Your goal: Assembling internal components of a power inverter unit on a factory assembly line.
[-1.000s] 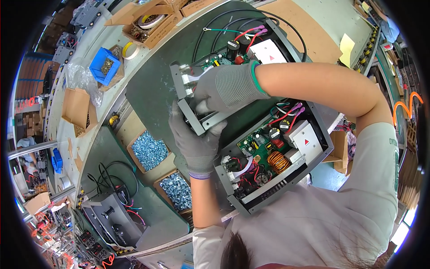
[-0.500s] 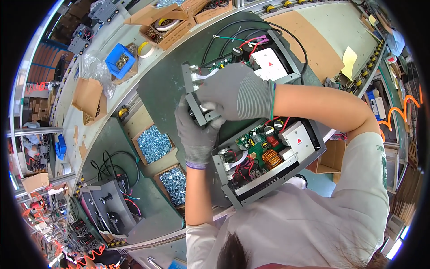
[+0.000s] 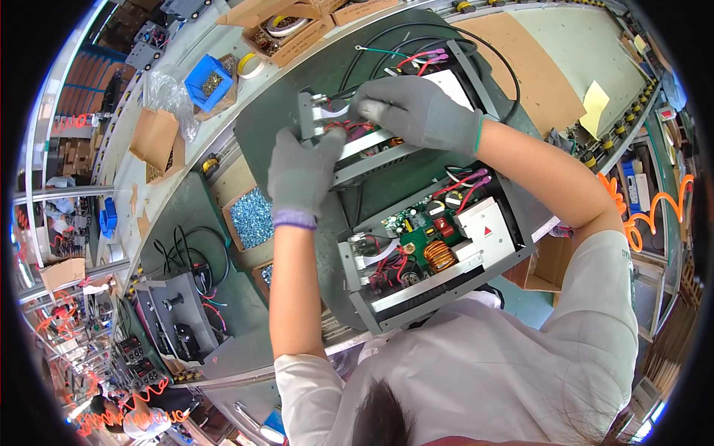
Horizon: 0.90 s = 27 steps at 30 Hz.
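Note:
Two open grey metal housings with circuit boards lie on the dark green mat. At the left end of the far housing (image 3: 379, 165), my left hand (image 3: 301, 175) in a grey glove has its fingers and thumb closed about the end panel. My gloved right hand (image 3: 416, 111) is above the same housing, its fingers curled together near a white ribbon of wires (image 3: 331, 112). Whatever lies between those fingertips is hidden. Closer to me, the near housing (image 3: 416, 301) shows its green board, a copper coil (image 3: 439, 255) and a white metal plate (image 3: 486, 227); neither hand touches it.
Small silvery-blue parts fill a carton (image 3: 253, 219) left of the mat. A blue bin (image 3: 208, 82) of small fasteners and a tape roll (image 3: 251, 65) stand farther back. Another grey housing (image 3: 182, 320) with black cables sits at the left. Black cable (image 3: 513, 89) loops behind the far housing.
My hands have moved apart: the left toward the left, the right up and to the right, uncovering the far housing's near side rail. The end panel's lower part is no longer gripped between both hands.

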{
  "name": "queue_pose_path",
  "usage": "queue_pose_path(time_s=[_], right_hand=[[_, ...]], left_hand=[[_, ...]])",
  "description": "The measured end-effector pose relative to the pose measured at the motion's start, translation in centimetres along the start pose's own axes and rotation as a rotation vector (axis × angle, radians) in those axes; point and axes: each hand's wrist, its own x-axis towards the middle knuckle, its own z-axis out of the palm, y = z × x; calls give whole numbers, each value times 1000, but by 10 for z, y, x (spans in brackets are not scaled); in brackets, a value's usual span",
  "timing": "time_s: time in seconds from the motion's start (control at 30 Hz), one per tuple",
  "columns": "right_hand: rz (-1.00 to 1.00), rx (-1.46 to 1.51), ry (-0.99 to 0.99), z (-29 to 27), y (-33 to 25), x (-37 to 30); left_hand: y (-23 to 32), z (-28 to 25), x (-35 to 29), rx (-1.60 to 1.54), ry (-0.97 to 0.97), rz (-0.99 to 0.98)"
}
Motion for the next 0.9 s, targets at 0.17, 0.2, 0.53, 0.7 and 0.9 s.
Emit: queue_pose_path(time_s=[0.17, 0.2, 0.53, 0.7, 0.9], right_hand=[[-17, 50, 37, 1, 0, -2], [-16, 59, 37, 1, 0, -2], [-39, -22, 31, 3, 5, 2], [17, 0, 11, 4, 1, 5], [67, 171, 2, 1, 2, -1]], left_hand=[[26, -2, 10, 381, -46, -93], [31, -4, 8, 446, -51, -118], [32, -5, 12, 559, -6, -1], [35, -6, 9, 558, 11, -16], [-17, -36, 10, -363, -327, -19]])
